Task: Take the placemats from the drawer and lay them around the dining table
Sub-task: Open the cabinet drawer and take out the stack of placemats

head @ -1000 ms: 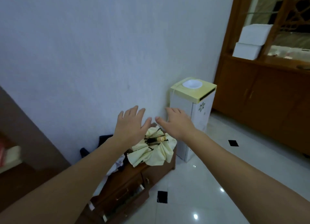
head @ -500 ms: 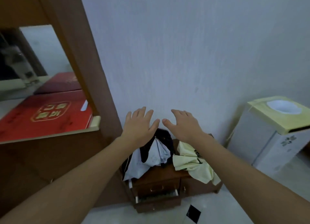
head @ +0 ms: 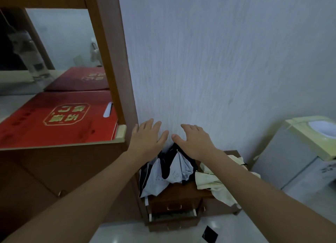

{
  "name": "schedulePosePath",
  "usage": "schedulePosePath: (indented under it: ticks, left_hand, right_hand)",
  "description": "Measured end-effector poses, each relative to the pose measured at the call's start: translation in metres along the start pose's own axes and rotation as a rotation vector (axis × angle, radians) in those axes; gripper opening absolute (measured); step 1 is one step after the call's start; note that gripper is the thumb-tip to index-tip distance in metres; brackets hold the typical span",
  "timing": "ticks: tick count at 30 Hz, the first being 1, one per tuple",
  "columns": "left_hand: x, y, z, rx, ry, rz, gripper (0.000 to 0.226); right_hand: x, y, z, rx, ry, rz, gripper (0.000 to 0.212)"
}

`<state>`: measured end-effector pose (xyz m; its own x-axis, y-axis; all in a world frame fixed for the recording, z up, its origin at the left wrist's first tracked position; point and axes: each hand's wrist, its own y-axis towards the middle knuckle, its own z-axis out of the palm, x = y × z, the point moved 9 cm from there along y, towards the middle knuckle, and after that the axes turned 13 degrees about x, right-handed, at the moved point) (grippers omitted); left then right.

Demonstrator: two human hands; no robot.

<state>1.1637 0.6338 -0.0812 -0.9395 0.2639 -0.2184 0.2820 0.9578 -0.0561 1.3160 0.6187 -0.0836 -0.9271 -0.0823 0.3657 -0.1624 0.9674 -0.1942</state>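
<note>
Both arms outstretched, left hand (head: pixel 147 137) and right hand (head: pixel 195 140) spread, empty.

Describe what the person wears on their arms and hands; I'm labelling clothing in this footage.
Nothing is worn that the head view shows. Both forearms are bare up to the frame's edge, with no sleeve in sight. The left hand and right hand carry no gloves, and no rings, watch or bracelet show on the fingers or wrists. The dim light could hide something small.

Single head view, looking forward and down at wall (head: pixel 218 61); low cabinet (head: pixel 174 202) sits below centre, near; shelf (head: pixel 60 144) left.
</note>
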Motion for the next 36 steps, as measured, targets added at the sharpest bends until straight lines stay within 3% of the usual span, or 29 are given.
schedulePosePath:
  ticks: [9, 16, 24, 36]
  left_hand:
    - [0.035, 0.004, 0.003, -0.004, -0.017, -0.035, 0.06]
    - [0.024, -0.018, -0.018, -0.048, 0.027, -0.064, 0.06]
    - [-0.054, -0.051, -0.002, -0.054, 0.026, -0.116, 0.06]
    - [-0.225, -0.131, 0.061, -0.031, 0.107, -0.217, 0.067]
  right_hand:
    - [0.019, 0.016, 0.01, 0.013, -0.023, -0.002, 0.073]
    - [0.021, -0.001, 0.001, -0.011, 0.007, -0.057, 0.073]
    - [-0.036, -0.051, -0.014, -0.017, 0.023, -0.11, 0.073]
    - [-0.166, -0.172, -0.023, 0.038, 0.041, -0.209, 0.067]
